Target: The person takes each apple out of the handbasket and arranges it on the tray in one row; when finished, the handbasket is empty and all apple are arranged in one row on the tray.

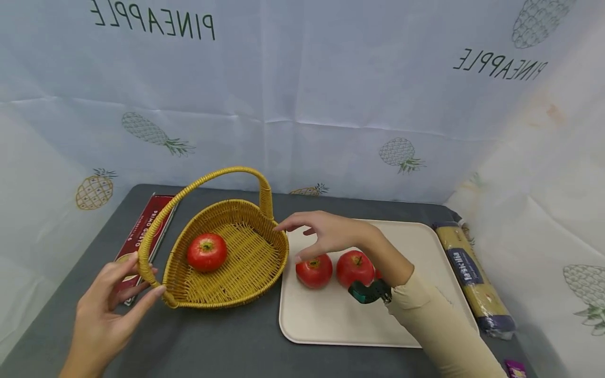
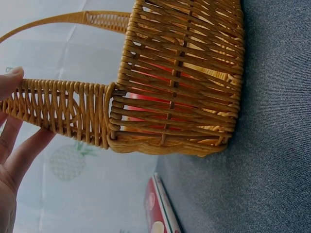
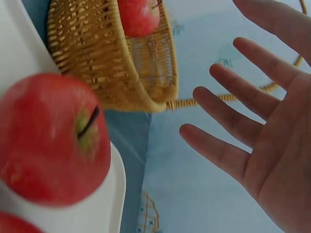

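Observation:
A yellow wicker basket point(image 1: 250, 265) stands on the dark table with one red apple point(image 1: 207, 252) inside. With thumb and fingers, my left hand point(image 1: 101, 310) pinches the basket's arched handle point(image 2: 68, 109) near its left base. My right hand point(image 1: 333, 231) is held above the tray by the basket's right rim, its fingers spread and its palm bare in the right wrist view. Below it, on the beige tray point(image 1: 340, 323), sit a red apple point(image 1: 314, 273) and another apple point(image 1: 355, 269). A further bit of red shows beside my right wrist, mostly hidden.
Left of the basket lies a dark red flat box point(image 1: 142, 226), partly behind the handle and left hand. A yellow-and-blue pasta packet point(image 1: 472, 278) lies along the tray's right side. A small purple wrapper point(image 1: 515, 368) is at the lower right. White pineapple-print cloth point(image 1: 331, 105) hangs behind the table.

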{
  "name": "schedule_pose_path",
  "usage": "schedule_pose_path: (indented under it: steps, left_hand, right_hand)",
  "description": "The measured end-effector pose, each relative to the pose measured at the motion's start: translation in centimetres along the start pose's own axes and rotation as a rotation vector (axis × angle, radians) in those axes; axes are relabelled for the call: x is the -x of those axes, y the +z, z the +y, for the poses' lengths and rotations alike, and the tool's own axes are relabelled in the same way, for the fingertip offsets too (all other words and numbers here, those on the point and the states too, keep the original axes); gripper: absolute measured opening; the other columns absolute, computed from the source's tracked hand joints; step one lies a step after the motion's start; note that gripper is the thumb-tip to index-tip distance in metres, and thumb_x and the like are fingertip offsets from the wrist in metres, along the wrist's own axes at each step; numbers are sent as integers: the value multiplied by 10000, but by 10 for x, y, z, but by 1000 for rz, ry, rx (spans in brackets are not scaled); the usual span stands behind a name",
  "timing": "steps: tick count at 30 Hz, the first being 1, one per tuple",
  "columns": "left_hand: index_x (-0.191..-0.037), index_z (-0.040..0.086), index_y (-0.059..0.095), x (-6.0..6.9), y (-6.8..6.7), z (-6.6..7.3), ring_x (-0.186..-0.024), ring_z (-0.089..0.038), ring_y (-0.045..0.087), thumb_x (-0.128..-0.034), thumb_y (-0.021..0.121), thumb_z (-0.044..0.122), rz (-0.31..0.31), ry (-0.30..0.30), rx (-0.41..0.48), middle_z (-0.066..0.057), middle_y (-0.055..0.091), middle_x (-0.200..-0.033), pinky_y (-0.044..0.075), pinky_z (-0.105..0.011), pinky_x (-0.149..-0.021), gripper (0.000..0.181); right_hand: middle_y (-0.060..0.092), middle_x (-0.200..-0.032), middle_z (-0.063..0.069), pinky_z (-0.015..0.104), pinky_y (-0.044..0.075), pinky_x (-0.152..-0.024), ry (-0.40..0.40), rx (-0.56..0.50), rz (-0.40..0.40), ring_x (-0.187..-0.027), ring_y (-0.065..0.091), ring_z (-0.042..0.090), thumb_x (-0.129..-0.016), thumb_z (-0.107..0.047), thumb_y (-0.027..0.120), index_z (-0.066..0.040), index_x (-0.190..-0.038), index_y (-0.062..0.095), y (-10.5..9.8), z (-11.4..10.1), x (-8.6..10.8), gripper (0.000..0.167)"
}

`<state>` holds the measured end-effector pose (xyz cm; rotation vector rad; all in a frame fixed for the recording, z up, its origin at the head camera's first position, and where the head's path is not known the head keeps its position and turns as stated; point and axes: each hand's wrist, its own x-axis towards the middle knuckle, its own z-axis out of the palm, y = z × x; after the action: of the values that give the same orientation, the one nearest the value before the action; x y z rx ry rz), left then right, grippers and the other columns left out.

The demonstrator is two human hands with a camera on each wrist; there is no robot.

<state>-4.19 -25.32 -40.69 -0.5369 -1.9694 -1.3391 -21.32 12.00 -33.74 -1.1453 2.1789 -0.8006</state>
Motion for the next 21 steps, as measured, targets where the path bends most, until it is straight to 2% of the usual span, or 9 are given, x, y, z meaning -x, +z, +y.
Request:
schedule_pose_path:
  steps: [5,12,21]
  left_hand:
    - [-1373,-204,473,0,0,1,-1088,-18,693,-827,798,311,10,11,20,26,633,-1204,567,-97,-880,818]
    - [-1391,-181,474,1,-1,0,-1076,5,688,-810,784,349,-6,-39,-35,53,625,-1224,560,-88,-874,845]
    - [-1405,-161,476,1,-1,2,-1073,43,678,-807,761,387,-13,-72,-85,86,611,-1234,554,-68,-862,859]
  right_hand:
    - [510,-1530,-38,506,494,-1170,-44,2,-39,-1448,453,206,-886,-284,775,-232,-1489,513,5,-7,-21,660]
    - [508,-1543,-51,390,506,-1154,-92,63,-55,-1397,487,118,-890,-338,769,-211,-1519,484,6,-17,-43,702]
    - [480,-1573,-25,302,438,-1216,-149,85,-82,-1442,473,138,-910,-333,761,-191,-1549,441,4,-29,-63,730]
